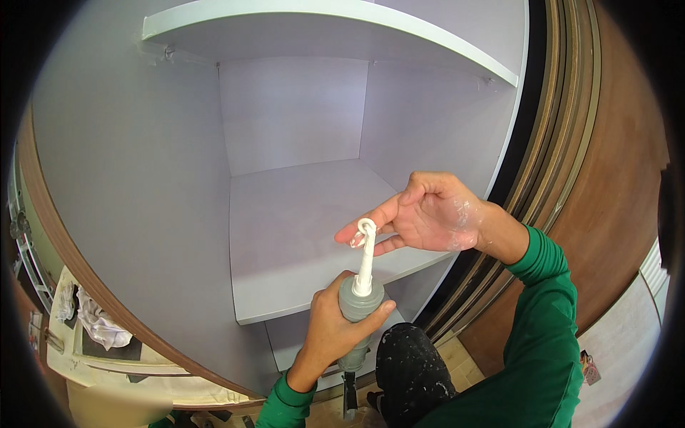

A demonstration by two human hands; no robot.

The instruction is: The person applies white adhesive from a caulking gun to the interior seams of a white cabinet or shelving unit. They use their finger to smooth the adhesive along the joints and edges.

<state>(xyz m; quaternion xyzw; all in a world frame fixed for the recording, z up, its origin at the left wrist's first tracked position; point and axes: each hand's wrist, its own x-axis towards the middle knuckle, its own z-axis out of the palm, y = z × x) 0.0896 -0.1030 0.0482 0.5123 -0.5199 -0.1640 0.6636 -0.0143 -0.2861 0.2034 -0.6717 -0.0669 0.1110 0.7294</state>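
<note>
My left hand point(332, 321) is wrapped round the grey front end of a caulking gun point(359, 303), which points up and away from me. A white nozzle point(364, 267) sticks out of the gun, with a curl of white sealant point(366, 225) at its tip. Right beside that curl is my right hand point(435, 214), palm turned up and fingers stretched out. Its fingertips lie partly behind the sealant, so I cannot tell whether they touch it. White smears mark the palm and wrist. The gun's trigger and rear are partly hidden below.
A pale cabinet stands ahead, with an upper shelf point(328, 21) and a lower shelf point(300, 235). Brown wooden panels point(606, 185) rise on the right. At lower left, a crumpled white cloth point(101, 321) lies on a cluttered surface. My dark, paint-spotted trouser leg point(410, 367) is below.
</note>
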